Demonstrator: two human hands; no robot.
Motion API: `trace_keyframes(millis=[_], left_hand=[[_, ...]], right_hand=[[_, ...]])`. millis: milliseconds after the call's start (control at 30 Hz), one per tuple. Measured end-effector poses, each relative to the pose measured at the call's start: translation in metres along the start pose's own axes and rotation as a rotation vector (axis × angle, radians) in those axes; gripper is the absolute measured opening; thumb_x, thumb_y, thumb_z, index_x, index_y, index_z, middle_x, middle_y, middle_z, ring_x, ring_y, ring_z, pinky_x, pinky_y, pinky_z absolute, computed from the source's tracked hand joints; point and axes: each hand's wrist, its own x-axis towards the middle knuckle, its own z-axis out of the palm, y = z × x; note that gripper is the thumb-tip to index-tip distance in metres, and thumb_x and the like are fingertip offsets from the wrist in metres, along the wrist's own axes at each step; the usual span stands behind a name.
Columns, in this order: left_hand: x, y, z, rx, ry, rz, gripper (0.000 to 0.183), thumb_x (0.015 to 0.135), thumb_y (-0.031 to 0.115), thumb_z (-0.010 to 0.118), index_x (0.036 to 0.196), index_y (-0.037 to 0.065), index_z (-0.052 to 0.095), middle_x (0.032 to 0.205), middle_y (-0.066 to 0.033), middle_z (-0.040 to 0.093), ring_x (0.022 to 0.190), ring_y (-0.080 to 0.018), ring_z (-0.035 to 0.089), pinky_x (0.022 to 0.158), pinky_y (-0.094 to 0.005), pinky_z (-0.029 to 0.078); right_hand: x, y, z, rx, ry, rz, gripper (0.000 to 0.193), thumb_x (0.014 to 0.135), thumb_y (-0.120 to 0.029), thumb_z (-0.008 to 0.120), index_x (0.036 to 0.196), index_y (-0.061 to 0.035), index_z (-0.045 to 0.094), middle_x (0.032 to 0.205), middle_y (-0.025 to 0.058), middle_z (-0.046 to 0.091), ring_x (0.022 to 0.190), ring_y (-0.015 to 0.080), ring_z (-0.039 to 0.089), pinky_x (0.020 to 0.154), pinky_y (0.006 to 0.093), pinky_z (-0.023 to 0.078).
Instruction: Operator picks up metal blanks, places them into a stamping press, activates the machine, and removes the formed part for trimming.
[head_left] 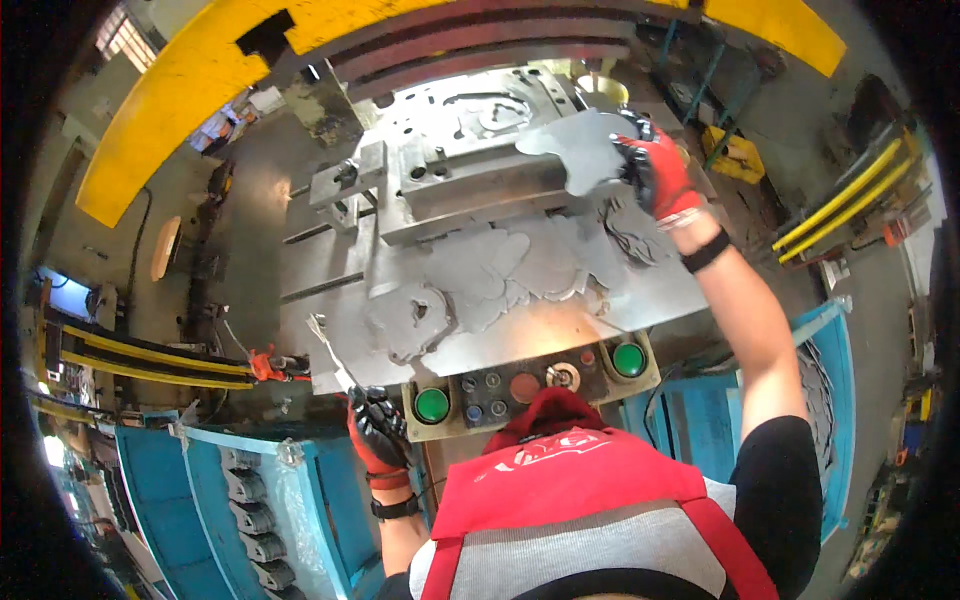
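Note:
My right hand (660, 172), in a red and black glove, pinches the edge of a flat, irregular grey sheet-metal piece (578, 148). That piece is held up by the right front of the steel die block (480, 190). At the front left edge of the press table, my left hand (378, 432), gloved alike, is closed around a slim, pale stick-like tool (335, 352) with a split-looking tip. Several flat metal pieces (505, 262) overlap on the table in front of the die. A metal piece with a hole (408, 320) lies to their left.
A control panel (522, 390) with two green buttons stands between me and the table. Blue racks (330, 490) flank me, the left one holding stacked metal parts (255, 515). A yellow press guard (190, 90) arches overhead. A yellow bin (733, 153) sits at the right.

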Motion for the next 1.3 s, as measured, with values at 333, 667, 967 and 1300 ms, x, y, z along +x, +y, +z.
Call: trace_keyframes(millis=[333,667,967,1300], left_hand=[[-0.023,0.009,-0.033,0.04,0.11,0.102,0.04,0.087,0.046,0.043,0.075,0.009,0.052,0.049,0.0013,0.041,0.036,-0.008,0.034,0.032,-0.0213,0.026],[-0.014,0.007,-0.035,0.009,0.231,0.143,0.04,0.087,0.045,0.043,0.077,0.009,0.053,0.052,0.0003,0.043,0.037,-0.0083,0.037,0.033,-0.0194,0.03],[0.003,-0.05,-0.089,0.026,0.498,0.276,0.031,0.083,0.032,0.056,0.096,0.004,0.054,0.083,-0.0046,0.056,0.071,-0.0157,0.051,0.061,-0.0269,0.042],[0.073,-0.167,-0.172,0.765,0.253,0.054,0.067,0.068,0.031,0.073,0.118,0.007,0.036,0.091,-0.0122,0.056,0.066,-0.021,0.056,0.048,-0.0338,0.046]], right_hand=[[0.153,0.109,0.122,-0.378,0.413,-0.277,0.063,0.069,-0.005,0.062,0.127,-0.0038,0.037,0.114,0.0212,0.051,0.103,0.0284,0.052,0.09,0.0319,0.038],[0.14,0.077,0.11,-1.381,0.239,-0.194,0.048,0.064,-0.033,0.067,0.103,-0.0051,0.06,0.106,0.0234,0.053,0.097,0.0349,0.052,0.086,0.0385,0.041],[-0.087,0.062,0.004,-0.923,0.094,-0.516,0.035,0.074,-0.007,0.062,0.108,-0.0063,0.056,0.111,0.0151,0.05,0.107,0.0306,0.044,0.091,0.036,0.035],[-0.285,0.26,-0.171,-0.79,0.368,0.509,0.082,0.063,-0.037,0.072,0.124,0.0044,0.036,0.121,0.0253,0.042,0.113,0.0366,0.04,0.093,0.0432,0.035]])
